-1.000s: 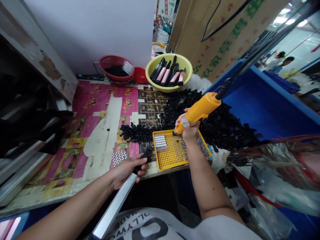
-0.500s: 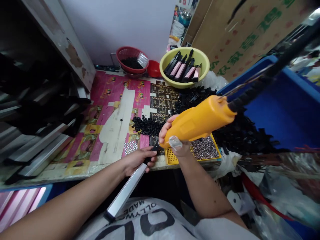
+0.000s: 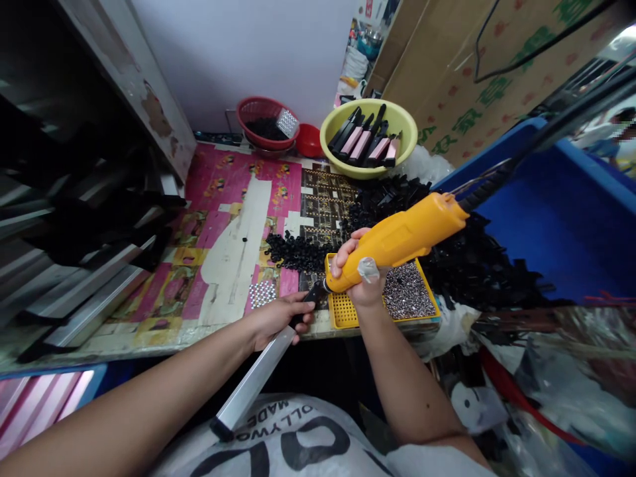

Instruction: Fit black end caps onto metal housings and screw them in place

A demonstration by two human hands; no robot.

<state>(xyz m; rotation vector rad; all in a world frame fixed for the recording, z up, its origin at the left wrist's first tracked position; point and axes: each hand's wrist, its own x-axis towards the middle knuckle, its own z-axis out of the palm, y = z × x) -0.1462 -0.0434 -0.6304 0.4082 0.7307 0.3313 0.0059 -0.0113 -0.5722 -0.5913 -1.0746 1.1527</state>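
My left hand [image 3: 275, 319] is closed around a long silver metal bar [image 3: 253, 384] with a black end cap, held slanting over the table's front edge. My right hand [image 3: 362, 277] grips a yellow electric screwdriver [image 3: 405, 237], its tip resting at the bar's black end. Just behind the hands lies a yellow screw tray [image 3: 342, 311] holding a heap of small silver screws [image 3: 408, 291].
A pile of small black parts [image 3: 298, 252] and a larger black heap [image 3: 467, 258] lie beside a blue bin [image 3: 561, 218]. A yellow-green bowl [image 3: 368, 129] of pink and black pieces and a red basket [image 3: 267, 122] stand at the back. Metal bars [image 3: 84, 291] are stacked on the left.
My right hand moved the screwdriver from over the screw tray to the bar's black end. The view has shifted left and closer. My left hand kept hold of the bar.
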